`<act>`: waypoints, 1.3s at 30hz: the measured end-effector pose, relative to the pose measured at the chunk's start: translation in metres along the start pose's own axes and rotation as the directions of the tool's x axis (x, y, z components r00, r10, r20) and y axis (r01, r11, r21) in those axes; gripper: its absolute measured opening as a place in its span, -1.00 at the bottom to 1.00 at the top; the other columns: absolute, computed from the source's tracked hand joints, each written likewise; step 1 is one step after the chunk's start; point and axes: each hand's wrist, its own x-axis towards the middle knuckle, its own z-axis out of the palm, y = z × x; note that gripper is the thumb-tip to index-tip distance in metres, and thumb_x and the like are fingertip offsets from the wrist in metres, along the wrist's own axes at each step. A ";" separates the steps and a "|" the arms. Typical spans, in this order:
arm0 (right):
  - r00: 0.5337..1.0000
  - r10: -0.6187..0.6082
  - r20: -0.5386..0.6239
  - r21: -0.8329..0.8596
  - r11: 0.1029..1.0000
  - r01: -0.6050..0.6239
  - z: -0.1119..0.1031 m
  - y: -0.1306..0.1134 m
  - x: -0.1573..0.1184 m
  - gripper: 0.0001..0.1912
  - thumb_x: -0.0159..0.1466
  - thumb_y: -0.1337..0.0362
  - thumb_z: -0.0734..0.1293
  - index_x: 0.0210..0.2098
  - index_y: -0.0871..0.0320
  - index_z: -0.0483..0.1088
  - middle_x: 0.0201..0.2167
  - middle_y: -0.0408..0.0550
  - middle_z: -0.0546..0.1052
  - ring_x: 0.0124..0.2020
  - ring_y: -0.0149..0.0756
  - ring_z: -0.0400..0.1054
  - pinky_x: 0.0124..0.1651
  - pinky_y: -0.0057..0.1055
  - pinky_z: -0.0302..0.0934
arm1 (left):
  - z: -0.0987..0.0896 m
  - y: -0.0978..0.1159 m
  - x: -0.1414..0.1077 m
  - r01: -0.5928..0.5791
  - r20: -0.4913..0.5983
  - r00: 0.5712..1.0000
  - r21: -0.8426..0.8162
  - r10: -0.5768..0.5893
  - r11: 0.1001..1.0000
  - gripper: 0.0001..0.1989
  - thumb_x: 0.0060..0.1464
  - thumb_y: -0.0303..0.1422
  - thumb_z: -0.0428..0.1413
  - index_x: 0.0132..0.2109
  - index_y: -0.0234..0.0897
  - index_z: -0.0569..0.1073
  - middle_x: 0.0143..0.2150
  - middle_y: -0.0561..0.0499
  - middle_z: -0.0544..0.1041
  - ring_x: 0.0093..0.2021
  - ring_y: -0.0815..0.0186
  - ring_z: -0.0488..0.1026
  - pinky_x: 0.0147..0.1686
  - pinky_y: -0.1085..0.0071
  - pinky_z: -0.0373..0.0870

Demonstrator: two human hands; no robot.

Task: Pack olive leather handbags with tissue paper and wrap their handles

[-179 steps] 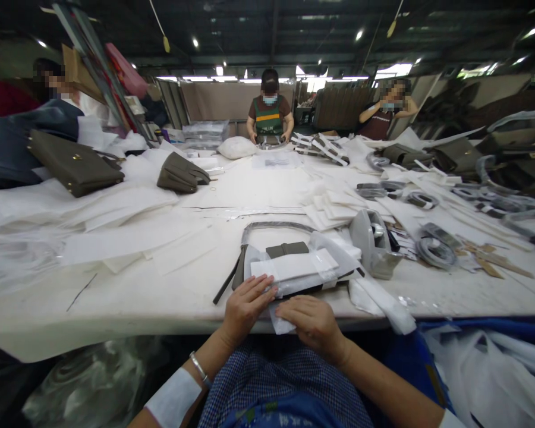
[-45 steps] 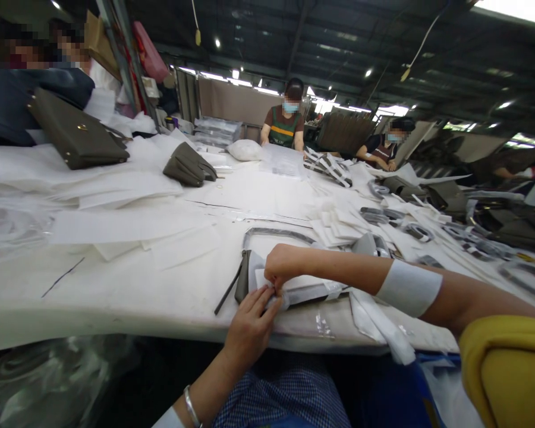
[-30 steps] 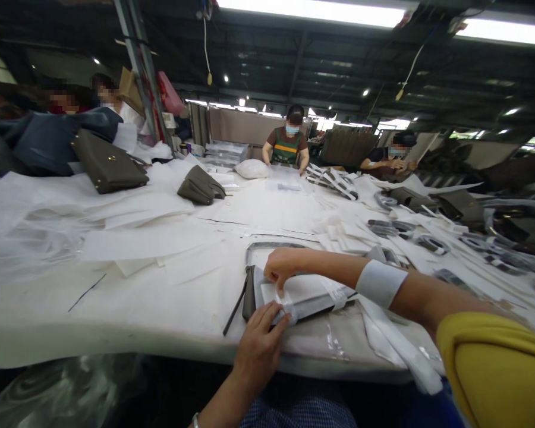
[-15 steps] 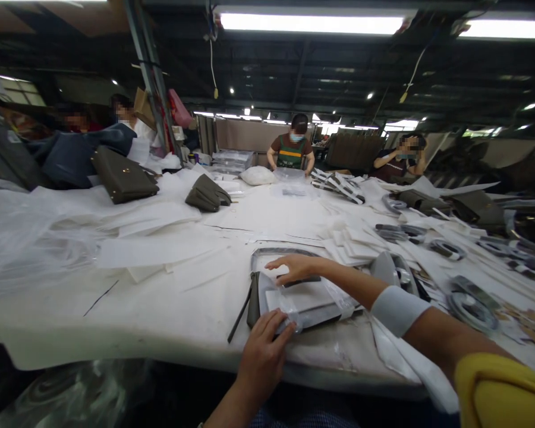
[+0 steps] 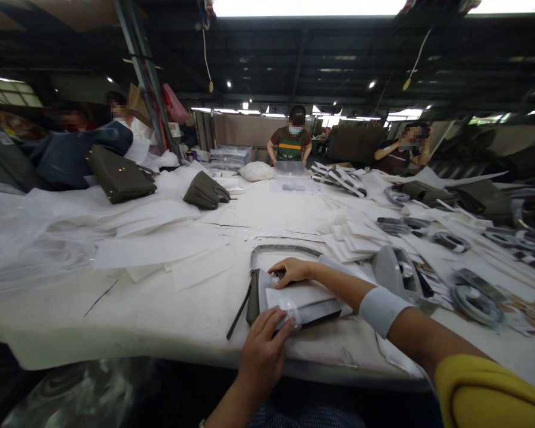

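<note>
A dark olive-grey handbag lies on the table close to its front edge, with white wrapping sheet over its face. Its handle, covered in greyish wrap, arches out on the far side, and a thin strap hangs off the left end. My left hand rests on the near side of the bag, fingers stretched out over the wrapping and a shiny clear piece of film or tape. Across the top reaches my right hand, fingers bent over the dark upper edge; its fingertips are partly hidden.
A grey tape dispenser stands right of the bag. White sheets spread left. Two olive bags sit further back. Wrapped handle coils lie right. A co-worker handles clear plastic at the far side.
My right hand has come down onto the bag, its spread fingers now bent over the upper edge. My left hand stays nearly in place. The view has tilted slightly downward.
</note>
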 end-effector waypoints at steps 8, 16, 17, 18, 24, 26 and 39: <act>0.940 0.042 -0.340 -0.086 0.993 -0.076 0.012 -0.012 -0.012 -0.61 0.36 0.12 0.20 -0.10 0.19 0.57 -0.13 -0.04 0.63 -0.06 -0.19 0.46 0.01 -0.40 0.25 | -0.010 0.006 0.005 0.014 0.040 0.999 -0.045 -0.012 0.999 -0.36 0.00 -0.68 -0.04 0.21 -0.18 0.38 0.20 -0.12 0.41 0.25 0.09 0.29 0.20 0.01 0.36; 0.674 0.181 -0.716 -0.161 0.897 -0.412 0.023 0.024 -0.133 -0.44 0.36 -0.05 0.17 0.17 0.18 0.36 0.19 0.19 0.40 0.22 0.07 0.25 0.22 -0.04 0.09 | -0.036 -0.024 0.013 0.321 -0.057 0.933 -0.315 -0.355 0.893 -0.66 0.25 -0.36 0.02 0.14 -0.13 0.44 0.23 -0.09 0.41 0.25 0.16 0.33 0.23 0.10 0.32; 0.634 0.257 -0.730 -0.122 0.863 -0.491 0.027 0.034 -0.146 -0.38 0.35 -0.09 0.16 0.21 0.20 0.32 0.21 0.24 0.37 0.21 0.12 0.27 0.18 0.00 0.14 | -0.033 -0.035 0.016 0.415 -0.072 0.883 -0.345 -0.464 0.842 -0.66 0.26 -0.31 0.02 0.15 -0.15 0.44 0.24 -0.11 0.41 0.26 0.14 0.33 0.22 0.07 0.32; 0.610 0.332 -0.720 -0.069 0.840 -0.539 0.031 0.043 -0.156 -0.32 0.35 -0.12 0.13 0.25 0.23 0.28 0.20 0.29 0.38 0.18 0.13 0.30 0.15 0.01 0.18 | -0.029 -0.045 0.019 0.501 -0.059 0.824 -0.388 -0.563 0.774 -0.65 0.26 -0.26 0.04 0.14 -0.19 0.44 0.22 -0.15 0.43 0.25 0.12 0.34 0.19 0.07 0.35; 0.519 0.469 -0.715 0.258 0.867 -0.427 0.039 0.052 -0.168 -0.21 0.25 -0.14 0.25 0.29 0.25 0.21 0.18 0.22 0.41 0.20 0.06 0.30 0.21 -0.10 0.18 | -0.013 -0.065 0.054 0.592 0.069 0.740 -0.537 -0.669 0.600 -0.39 0.27 -0.07 0.02 0.30 -0.37 0.23 0.02 -0.29 0.57 -0.04 0.14 0.58 -0.13 0.28 0.55; 0.428 0.408 -0.806 0.316 0.909 -0.271 0.036 0.043 -0.167 -0.23 0.21 -0.10 0.32 0.29 0.17 0.22 0.22 0.12 0.38 0.22 0.00 0.28 0.25 -0.12 0.15 | -0.024 -0.053 0.065 0.593 0.066 0.689 -0.623 -0.721 0.510 -0.29 0.26 -0.01 0.00 0.37 -0.36 0.09 0.15 -0.31 0.48 0.04 0.13 0.53 -0.06 0.30 0.51; 0.264 -0.014 -0.965 -0.033 0.997 -0.070 0.017 0.048 -0.193 -0.68 0.31 0.24 0.29 0.04 0.05 0.48 0.05 -0.01 0.55 0.09 -0.18 0.42 0.18 -0.12 0.28 | -0.085 0.014 0.069 0.476 -0.087 0.778 -0.565 -0.622 0.674 -0.39 0.11 0.00 0.12 0.26 -0.10 0.31 0.18 -0.07 0.46 0.24 -0.01 0.32 0.29 -0.01 0.13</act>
